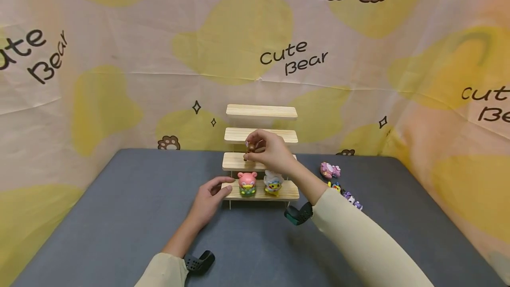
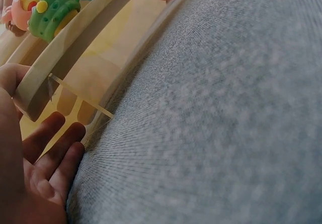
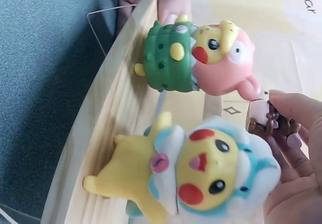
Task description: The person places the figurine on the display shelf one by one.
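Holding in our right hand (image 1: pixel 270 150): a small brown figurine (image 3: pixel 270 119), pinched between our thumb and fingers; it has pale patches on it.
Brown figurine's place: over the third tier down (image 1: pixel 231 161) of our wooden stand; we cannot tell whether its base touches the wood.
Steadying side: our left hand (image 1: pixel 209 198) grips the left end of the lowest tier (image 1: pixel 291 190) with thumb and forefinger, while the other fingers (image 2: pixel 70 133) spread loosely below the board.
Lowest tier's figures: we see a pink-headed figurine (image 1: pixel 247 184) in a green body standing upright to the left, and a white-hooded yellow figurine (image 1: pixel 273 184) standing upright to the right, apart from each other, both facing us.
Upper tiers: the second tier down (image 1: pixel 235 135) lies partly behind our right hand; the top tier (image 1: pixel 261 110) rises above it.
Counter right of the stand: on the grey counter (image 1: pixel 119 216) we have a pink figurine (image 1: pixel 330 170) lying down, with a yellow figurine (image 1: pixel 335 186) and purple-and-white pieces (image 1: pixel 351 199) nearer us, partly hidden by our right sleeve (image 1: pixel 362 238).
Backdrop: we face a yellow-blotched cloth (image 1: pixel 239 34) printed with "Cute Bear".
Wrists: dark bands (image 1: pixel 200 262) show beside both our cuffs.
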`<state>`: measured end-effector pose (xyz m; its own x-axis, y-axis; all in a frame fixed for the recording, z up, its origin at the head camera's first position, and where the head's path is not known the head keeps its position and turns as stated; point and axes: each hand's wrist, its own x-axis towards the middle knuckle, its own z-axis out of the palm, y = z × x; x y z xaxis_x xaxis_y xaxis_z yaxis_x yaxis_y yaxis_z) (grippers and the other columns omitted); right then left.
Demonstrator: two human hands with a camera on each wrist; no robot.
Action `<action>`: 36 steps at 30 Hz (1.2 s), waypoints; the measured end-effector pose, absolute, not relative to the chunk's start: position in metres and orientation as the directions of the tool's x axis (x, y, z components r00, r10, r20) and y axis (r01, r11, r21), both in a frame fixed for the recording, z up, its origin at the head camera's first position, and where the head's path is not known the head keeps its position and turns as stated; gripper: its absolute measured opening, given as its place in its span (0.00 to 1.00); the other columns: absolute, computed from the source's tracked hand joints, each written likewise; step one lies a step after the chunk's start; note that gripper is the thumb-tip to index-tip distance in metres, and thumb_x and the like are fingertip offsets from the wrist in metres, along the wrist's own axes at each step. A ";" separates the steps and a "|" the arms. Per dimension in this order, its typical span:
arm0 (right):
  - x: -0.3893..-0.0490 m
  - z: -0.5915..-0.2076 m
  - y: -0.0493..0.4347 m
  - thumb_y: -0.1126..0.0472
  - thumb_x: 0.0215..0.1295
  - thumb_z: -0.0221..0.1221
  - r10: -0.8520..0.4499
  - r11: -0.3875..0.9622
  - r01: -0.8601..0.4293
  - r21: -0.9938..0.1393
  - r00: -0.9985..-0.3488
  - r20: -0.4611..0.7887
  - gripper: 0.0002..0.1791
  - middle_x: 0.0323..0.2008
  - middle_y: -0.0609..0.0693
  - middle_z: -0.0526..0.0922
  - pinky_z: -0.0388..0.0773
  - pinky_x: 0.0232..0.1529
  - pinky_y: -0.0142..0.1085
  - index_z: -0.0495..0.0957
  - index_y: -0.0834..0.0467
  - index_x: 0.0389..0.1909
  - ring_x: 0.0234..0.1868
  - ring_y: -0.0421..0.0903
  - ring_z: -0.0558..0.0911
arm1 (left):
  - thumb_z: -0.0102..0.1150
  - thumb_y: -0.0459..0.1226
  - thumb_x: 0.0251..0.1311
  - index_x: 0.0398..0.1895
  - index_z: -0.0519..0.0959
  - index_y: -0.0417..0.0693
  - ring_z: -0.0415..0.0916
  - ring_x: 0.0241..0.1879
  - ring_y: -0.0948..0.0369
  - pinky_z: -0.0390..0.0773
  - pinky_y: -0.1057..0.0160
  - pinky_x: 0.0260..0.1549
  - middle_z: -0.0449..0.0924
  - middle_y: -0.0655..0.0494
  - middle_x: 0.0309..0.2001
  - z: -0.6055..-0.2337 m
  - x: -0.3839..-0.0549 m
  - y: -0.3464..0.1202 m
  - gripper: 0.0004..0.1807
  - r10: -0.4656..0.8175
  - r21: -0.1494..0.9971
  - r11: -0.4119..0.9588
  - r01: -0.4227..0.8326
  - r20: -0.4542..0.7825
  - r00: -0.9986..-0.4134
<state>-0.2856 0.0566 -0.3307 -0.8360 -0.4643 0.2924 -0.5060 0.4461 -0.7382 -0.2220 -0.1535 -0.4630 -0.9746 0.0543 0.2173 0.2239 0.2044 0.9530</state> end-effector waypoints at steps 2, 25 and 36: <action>-0.286 -0.332 0.054 0.64 0.57 0.73 -0.464 0.455 -0.504 -0.734 -0.838 0.288 0.18 0.40 0.53 0.83 0.81 0.49 0.39 0.79 0.58 0.47 0.43 0.47 0.84 | 0.61 0.38 0.70 0.53 0.84 0.44 0.76 0.59 0.59 0.74 0.70 0.52 0.83 0.47 0.57 -0.464 -0.223 -0.153 0.13 0.055 0.953 0.205 0.222 0.215 -0.975; -0.291 -0.341 0.048 0.63 0.58 0.72 -0.498 0.520 -0.498 -0.694 -0.837 0.227 0.19 0.41 0.51 0.84 0.81 0.47 0.37 0.80 0.56 0.50 0.43 0.44 0.83 | 0.61 0.37 0.69 0.52 0.84 0.43 0.77 0.55 0.63 0.74 0.72 0.51 0.84 0.46 0.55 -0.464 -0.224 -0.152 0.12 0.047 0.952 0.204 0.226 0.221 -0.974; -0.281 -0.315 0.062 0.61 0.61 0.71 -0.556 0.537 -0.559 -0.632 -0.798 0.233 0.24 0.50 0.55 0.85 0.82 0.54 0.43 0.79 0.58 0.58 0.50 0.50 0.85 | 0.61 0.38 0.69 0.52 0.84 0.45 0.76 0.57 0.61 0.74 0.71 0.51 0.84 0.48 0.56 -0.464 -0.223 -0.152 0.12 0.039 0.951 0.223 0.213 0.210 -0.977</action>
